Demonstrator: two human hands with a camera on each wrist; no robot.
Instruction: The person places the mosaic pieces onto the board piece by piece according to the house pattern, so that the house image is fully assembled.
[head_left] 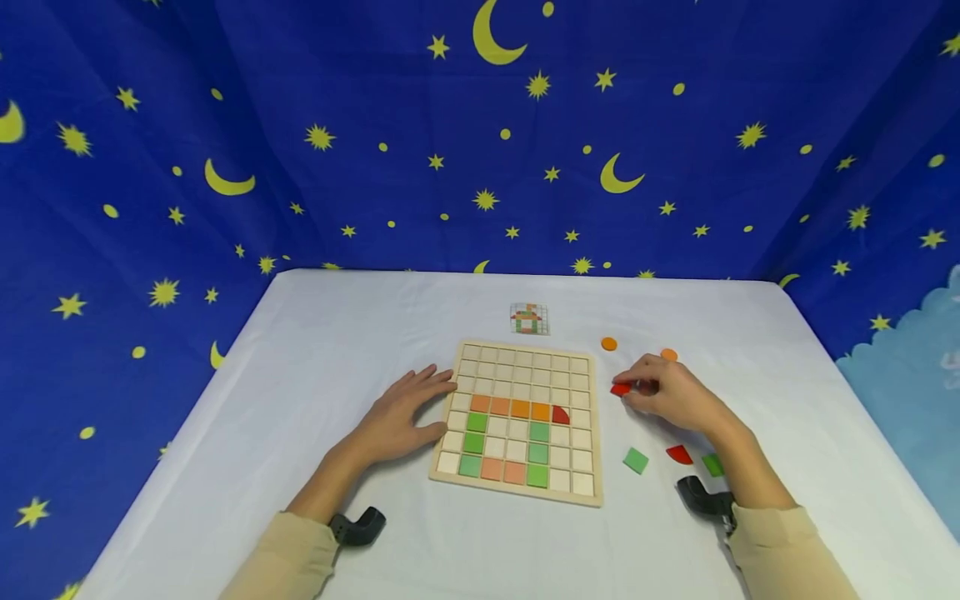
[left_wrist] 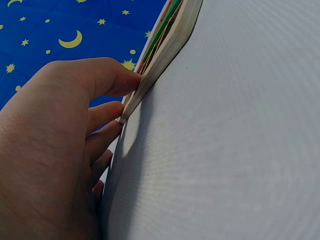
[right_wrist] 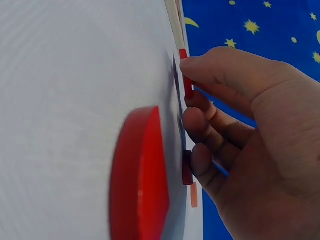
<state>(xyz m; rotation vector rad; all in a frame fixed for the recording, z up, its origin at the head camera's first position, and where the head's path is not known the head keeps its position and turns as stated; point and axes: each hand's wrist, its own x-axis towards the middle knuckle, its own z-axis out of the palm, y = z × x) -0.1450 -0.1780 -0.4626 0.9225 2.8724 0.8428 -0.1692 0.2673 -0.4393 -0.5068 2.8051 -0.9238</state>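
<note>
A wooden grid board [head_left: 517, 495] holds orange, green and salmon squares set in an arch, with a red quarter-circle [head_left: 560, 415] at the right end of its top row. My left hand [head_left: 401, 421] rests at the board's left side, fingers extended and thumb [left_wrist: 117, 80] against the edge. To the right of the board, my right hand [head_left: 675, 392] pinches a red piece [right_wrist: 184, 55] between thumb and fingertips, close over the table. Another red piece [right_wrist: 187, 167] lies by its curled lower fingers, hidden under the hand in the head view.
Orange discs [head_left: 609, 343] lie beyond the right hand. Nearer me are a green square [head_left: 636, 460], a red quarter-circle [head_left: 679, 454] and another green piece [head_left: 713, 464], partly behind the right forearm. A small pattern card [head_left: 530, 319] lies behind the board on the white tablecloth [head_left: 375, 333].
</note>
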